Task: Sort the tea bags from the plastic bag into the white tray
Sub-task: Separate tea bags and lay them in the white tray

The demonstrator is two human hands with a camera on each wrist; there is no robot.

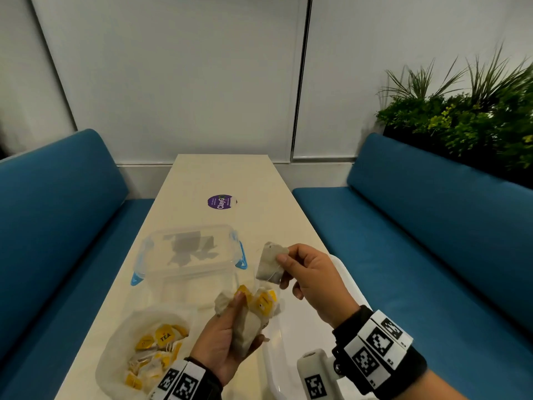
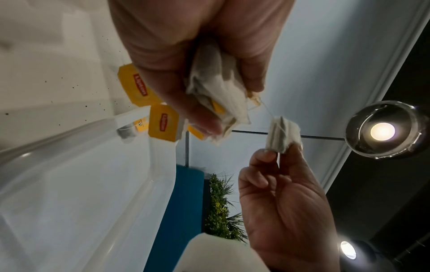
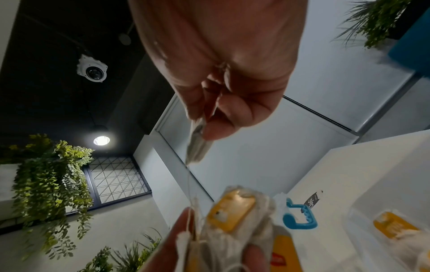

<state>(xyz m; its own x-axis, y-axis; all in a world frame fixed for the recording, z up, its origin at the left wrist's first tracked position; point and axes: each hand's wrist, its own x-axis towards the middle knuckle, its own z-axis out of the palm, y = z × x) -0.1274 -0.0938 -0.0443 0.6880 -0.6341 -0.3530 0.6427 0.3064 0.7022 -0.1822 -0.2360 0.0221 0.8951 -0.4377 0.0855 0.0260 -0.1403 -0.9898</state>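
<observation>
Progress looks early: right hand [image 1: 310, 280] pinches one grey paper tea bag [image 1: 271, 262], left hand [image 1: 227, 342] grips a tangled bunch of yellow-tagged tea bags [image 1: 253, 310]. Crinkled clear plastic bag [image 1: 115, 368] holds plenty more; white plastic tray [image 1: 291, 336] looks unfilled.

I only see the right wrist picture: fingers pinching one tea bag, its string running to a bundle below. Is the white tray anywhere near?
Observer: Yes. In the head view the white tray lies on the table, below the right hand.
Visitor: Where's the plastic bag?
Observer: The plastic bag lies left of the left hand, holding yellow-tagged tea bags.
Visitor: And that blue clip?
Observer: One latch of a clear plastic box standing beyond both hands.
</observation>
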